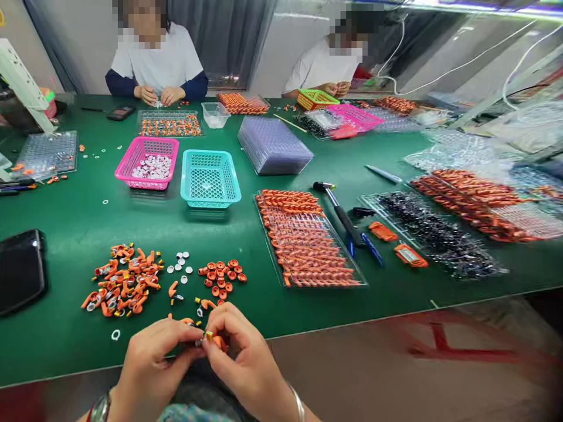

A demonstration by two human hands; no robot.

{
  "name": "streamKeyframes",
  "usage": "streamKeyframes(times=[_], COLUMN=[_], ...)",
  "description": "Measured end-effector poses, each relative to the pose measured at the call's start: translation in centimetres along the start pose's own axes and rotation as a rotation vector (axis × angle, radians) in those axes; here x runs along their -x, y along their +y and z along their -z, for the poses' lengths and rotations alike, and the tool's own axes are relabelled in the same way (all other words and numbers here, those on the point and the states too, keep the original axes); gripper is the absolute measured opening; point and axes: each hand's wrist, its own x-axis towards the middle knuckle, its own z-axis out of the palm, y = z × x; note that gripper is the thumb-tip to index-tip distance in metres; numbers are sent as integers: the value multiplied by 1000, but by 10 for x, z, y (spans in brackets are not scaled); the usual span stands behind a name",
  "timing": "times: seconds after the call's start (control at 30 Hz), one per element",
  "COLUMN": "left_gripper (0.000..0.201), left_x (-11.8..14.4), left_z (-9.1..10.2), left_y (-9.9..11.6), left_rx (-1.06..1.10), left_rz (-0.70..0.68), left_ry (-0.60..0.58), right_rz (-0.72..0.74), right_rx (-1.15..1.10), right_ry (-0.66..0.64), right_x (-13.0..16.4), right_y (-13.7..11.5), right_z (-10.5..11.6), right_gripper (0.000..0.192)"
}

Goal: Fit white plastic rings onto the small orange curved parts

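Observation:
My left hand (pixel 152 363) and my right hand (pixel 244 357) meet at the table's near edge, fingertips pinched together on a small orange part (pixel 210 337) with a metal bit. Just beyond them lie a pile of orange curved pieces (pixel 123 280), a cluster of orange rings (pixel 222 275) and a few small white discs (pixel 180 265). A single white ring (pixel 115 334) lies left of my left hand.
A clear tray of finished orange parts (pixel 308 240) lies to the right, with a hammer (pixel 338 208) and blue pens beside it. Pink basket (pixel 148 162) and teal basket (pixel 210 177) stand farther back. A black phone (pixel 20 269) lies at left. Two people work across the green table (pixel 65 217).

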Motion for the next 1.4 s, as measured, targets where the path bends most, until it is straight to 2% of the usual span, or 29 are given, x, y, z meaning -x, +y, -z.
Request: streamKeyframes(times=[0.2,0.43,0.57,0.67,0.8,0.97,1.13,1.27,1.4], left_gripper=[8,25,20,24,32,31,27,25,14], left_x=[4,15,18,20,24,18,14,9,-18], left_z=[5,7,8,9,10,8,2,1,2], left_y=[-1,-5,-3,-3,-4,4,6,2,-7], left_rx=[-20,-11,5,40,119,268,294,227,59], left_rz=[-14,-10,-24,-38,11,100,131,81,33], left_ry=[1,5,35,10,-6,18,32,-30,-234], right_rz=[21,37,82,127,174,136,135,131,102], right_rx=[-4,-9,4,17,12,-37,-40,-22,-30], right_ry=[10,25,59,83,84,3,-10,49,153], right_x=[5,9,12,14,15,16,17,17,14], right_y=[3,0,-2,-2,-3,-2,2,7,16], right_z=[-1,-1,-2,-4,-2,1,2,4,15], right_gripper=[14,14,14,12,8,8,6,7,11])
